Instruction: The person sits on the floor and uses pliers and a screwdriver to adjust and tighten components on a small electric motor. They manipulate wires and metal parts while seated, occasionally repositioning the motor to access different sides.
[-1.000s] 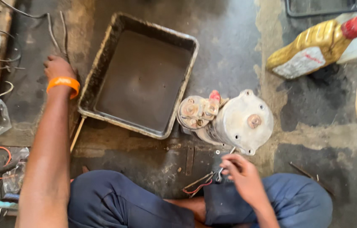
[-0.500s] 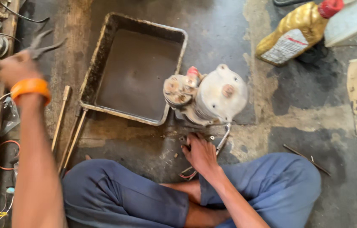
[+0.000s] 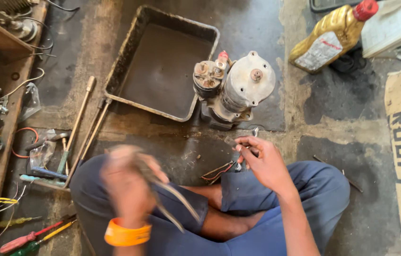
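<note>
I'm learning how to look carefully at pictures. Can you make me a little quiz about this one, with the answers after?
1. True or false: the metal tray on the floor is full of tools.
2. Which hand holds the pliers? A) left hand B) right hand C) neither
3. What colour is the cap of the golden bottle?

Key
1. False: nothing lies in the tray, and the starter motor stands beside it.
2. A: the blurred left hand grips the pliers, while the right hand pinches a small metal part.
3. Red.
</note>
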